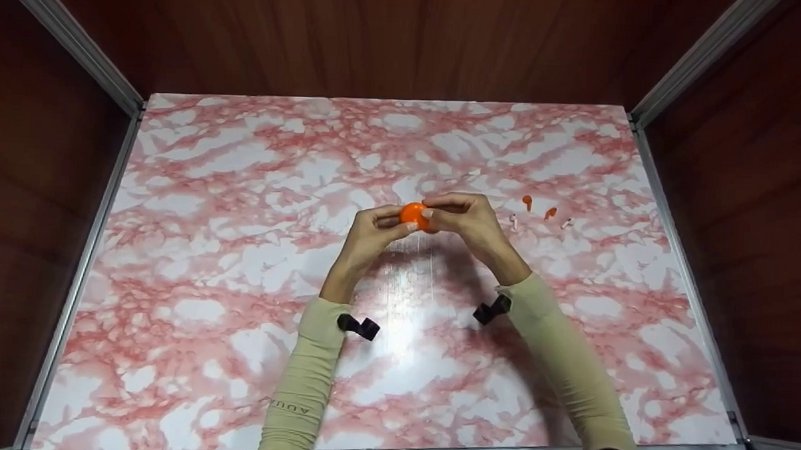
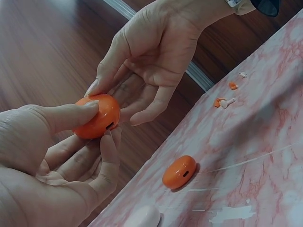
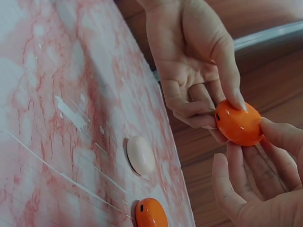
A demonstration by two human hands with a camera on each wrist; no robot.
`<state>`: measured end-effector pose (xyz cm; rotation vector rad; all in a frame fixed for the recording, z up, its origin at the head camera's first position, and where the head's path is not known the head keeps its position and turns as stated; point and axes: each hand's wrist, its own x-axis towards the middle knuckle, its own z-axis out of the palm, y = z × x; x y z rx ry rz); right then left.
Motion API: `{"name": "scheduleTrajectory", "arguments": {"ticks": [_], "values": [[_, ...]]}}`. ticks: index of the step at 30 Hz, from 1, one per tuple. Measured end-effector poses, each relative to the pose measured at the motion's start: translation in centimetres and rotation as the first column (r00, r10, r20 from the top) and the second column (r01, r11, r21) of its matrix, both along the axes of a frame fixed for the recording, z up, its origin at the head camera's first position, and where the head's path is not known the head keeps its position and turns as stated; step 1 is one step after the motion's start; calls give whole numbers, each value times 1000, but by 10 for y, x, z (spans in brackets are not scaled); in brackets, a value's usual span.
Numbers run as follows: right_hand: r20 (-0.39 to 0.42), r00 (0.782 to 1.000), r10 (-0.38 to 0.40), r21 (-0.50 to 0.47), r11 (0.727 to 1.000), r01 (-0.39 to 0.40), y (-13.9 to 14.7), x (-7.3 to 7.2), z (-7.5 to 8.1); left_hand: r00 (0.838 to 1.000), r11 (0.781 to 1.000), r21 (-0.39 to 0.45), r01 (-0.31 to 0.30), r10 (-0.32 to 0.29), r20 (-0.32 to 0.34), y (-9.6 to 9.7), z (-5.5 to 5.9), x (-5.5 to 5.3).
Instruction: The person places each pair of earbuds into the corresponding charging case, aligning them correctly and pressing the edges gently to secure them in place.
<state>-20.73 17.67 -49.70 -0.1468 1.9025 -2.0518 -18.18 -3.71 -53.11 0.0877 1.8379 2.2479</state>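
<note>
1 glossy orange oval case (image 1: 411,213); left hand (image 1: 369,237), right hand (image 1: 478,225), each grip pinching it, over pink-white marbled surface (image 1: 199,271).

Dark wood-grain panels (image 1: 380,41) and metal rails (image 1: 703,56) border the pink-and-white marbled tabletop (image 1: 204,311).

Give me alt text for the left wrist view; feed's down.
A glossy orange rounded case is held in the person's left-hand grip and right-hand grip. Below it, a second glossy orange oval case and a partly cropped, smooth white rounded object rest on the pink-and-white marbled tabletop; small orange earbuds and small white earbuds lie upper right.
</note>
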Motion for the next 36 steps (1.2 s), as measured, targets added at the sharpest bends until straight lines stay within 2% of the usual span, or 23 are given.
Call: {"name": "scheduleTrajectory", "arguments": {"ticks": [5,9,14,18,20,23,27,29,33,36], "values": [[66,998,7,-42,999,-4,-1,2,-2,1000,1000,-29,4,-4,1,-9,-3,0],[78,997,-3,-34,999,6,1,3,-5,999,993,-108,-41,43,21,-25,-8,-1],[81,997,-21,-11,1000,22,6,3,-7,989,963,-243,-115,135,67,-48,-18,-2],[84,996,-30,-5,1000,30,9,3,-9,975,928,-347,-136,188,121,-64,-24,0],[85,996,-40,-5,999,40,10,2,-10,970,900,-413,-140,208,126,-70,-26,1],[91,994,-52,4,999,52,12,2,-12,966,839,-525,-142,232,110,-77,-28,4],[106,992,-62,8,998,61,12,1,-14,966,760,-635,-141,246,80,-81,-28,7],[112,992,-65,11,998,64,12,1,-14,969,723,-676,-144,243,54,-81,-28,7],[122,990,-69,17,998,67,12,1,-15,970,628,-759,-169,242,-16,-82,-28,8],[126,990,-71,16,997,69,13,1,-14,967,576,-796,-188,251,-46,-82,-29,9]]}}
